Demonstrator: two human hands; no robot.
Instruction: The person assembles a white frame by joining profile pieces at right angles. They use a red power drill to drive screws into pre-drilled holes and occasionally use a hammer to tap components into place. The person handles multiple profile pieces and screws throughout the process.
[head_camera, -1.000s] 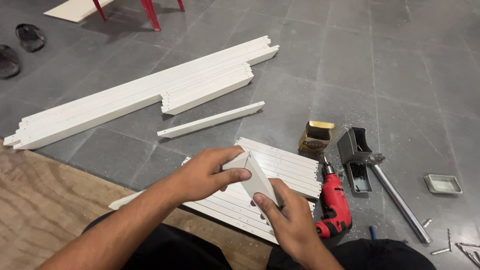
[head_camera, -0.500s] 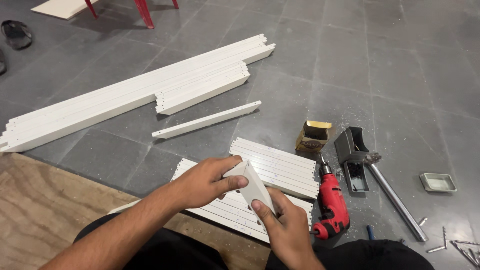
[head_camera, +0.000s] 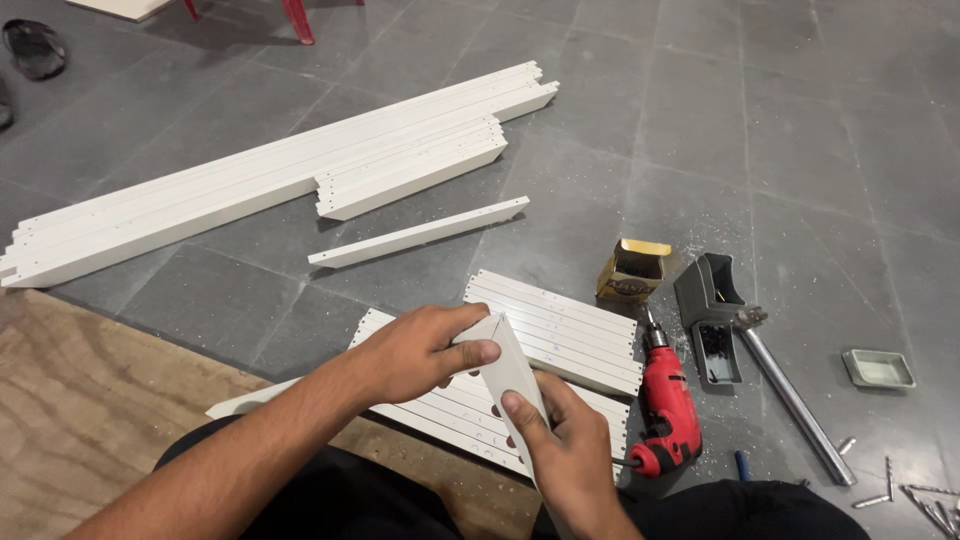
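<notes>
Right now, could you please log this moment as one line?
left hand: grips white slat top | right hand: holds slat lower | red drill: on floor

One red drill (head_camera: 668, 415), one small box (head_camera: 632, 271), two hands (head_camera: 420, 352).

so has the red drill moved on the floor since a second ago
No. The red drill lies just below the small box, beside the stacked white strips, as before; only the camera shifted.

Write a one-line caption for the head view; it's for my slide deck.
Both hands, left hand and right hand, hold a white slat with holes, above stacked slats beside a red drill on grey floor tiles.
</notes>
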